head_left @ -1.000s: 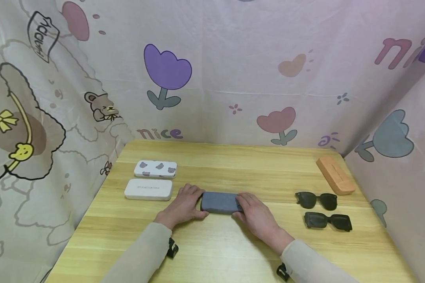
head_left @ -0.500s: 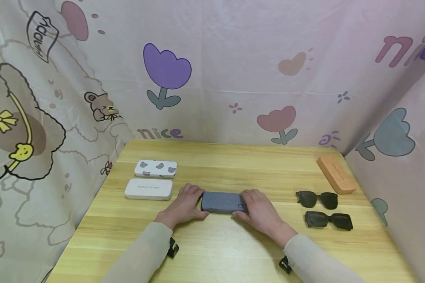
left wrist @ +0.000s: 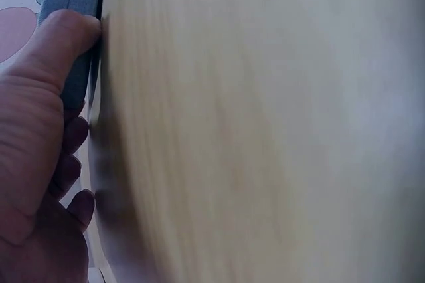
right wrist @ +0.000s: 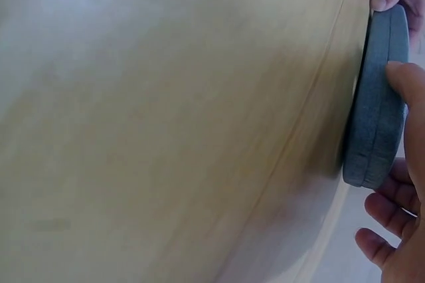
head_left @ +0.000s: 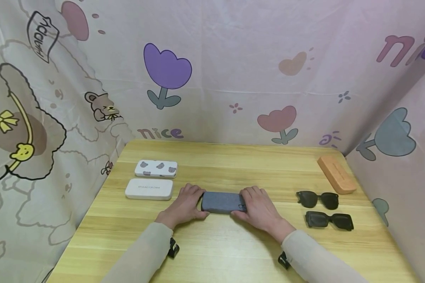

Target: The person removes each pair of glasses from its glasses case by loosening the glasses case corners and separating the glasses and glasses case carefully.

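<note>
A blue-grey glasses case (head_left: 220, 202) lies closed on the table, with a small glasses print near its right end. My left hand (head_left: 184, 206) grips its left end, thumb on the near side and fingers at the far side. At the right end my right hand (head_left: 261, 209) holds the case the same way, its fingers partly over the top. In the left wrist view the left thumb (left wrist: 63, 40) presses the case's side (left wrist: 78, 74). Both hands show on the case (right wrist: 375, 107) in the right wrist view, where a seam runs along its side.
Left of the hands lie a white case (head_left: 149, 189) with small lettering and a bear-print case (head_left: 156, 169) behind it. To the right are two pairs of dark sunglasses, one (head_left: 318, 200) behind the other (head_left: 329, 221). An orange case (head_left: 336, 175) sits near the table's right edge.
My right hand has shifted slightly to the right along the case, uncovering the small glasses print. The left hand and the case have stayed in place.
</note>
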